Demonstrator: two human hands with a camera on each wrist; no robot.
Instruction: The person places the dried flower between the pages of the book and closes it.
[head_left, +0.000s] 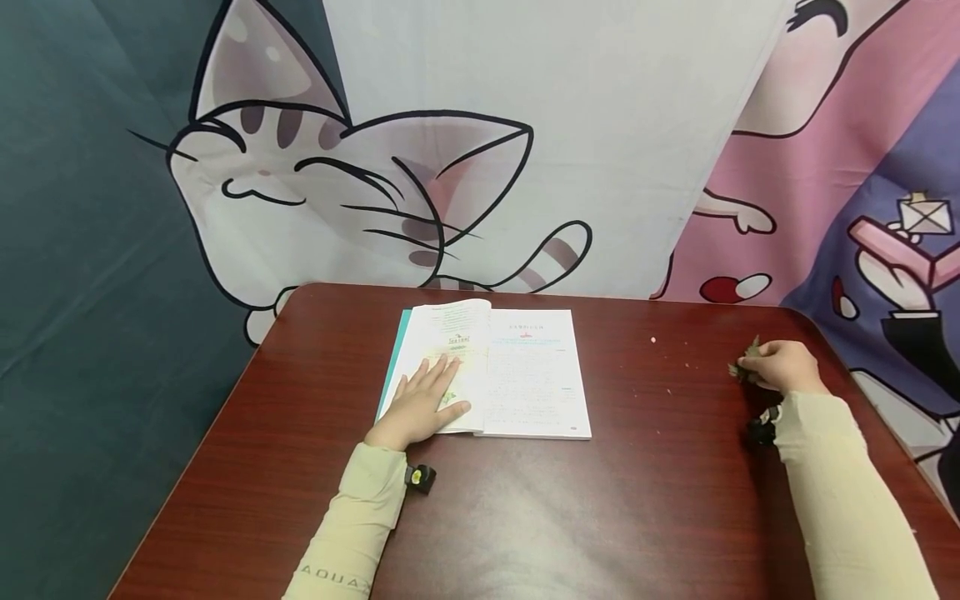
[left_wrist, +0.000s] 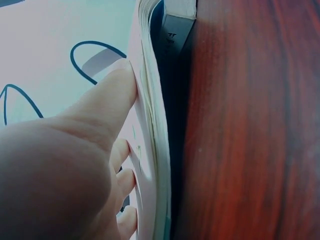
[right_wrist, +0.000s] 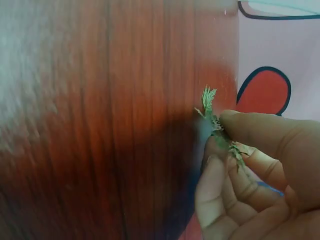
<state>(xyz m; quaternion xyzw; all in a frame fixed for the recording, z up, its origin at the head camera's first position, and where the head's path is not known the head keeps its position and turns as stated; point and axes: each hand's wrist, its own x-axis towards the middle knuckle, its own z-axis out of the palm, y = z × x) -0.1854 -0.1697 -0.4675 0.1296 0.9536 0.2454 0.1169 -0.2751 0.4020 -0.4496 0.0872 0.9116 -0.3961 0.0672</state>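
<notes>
An open book with a teal cover edge lies on the brown table. My left hand rests flat on its left page, fingers spread and thumb near the fold. In the left wrist view, the thumb and fingers press against the page side of the book. Off to the right, my right hand pinches a small green leafy sprig between thumb and fingertips, just over the table. The sprig's feathery tip sticks out past the fingers in the right wrist view; its middle is hidden by them.
Several tiny pale crumbs are scattered on the table between the book and my right hand. A cloth backdrop with cartoon drawings hangs behind the table's far edge. A black wrist camera sits on the left wrist.
</notes>
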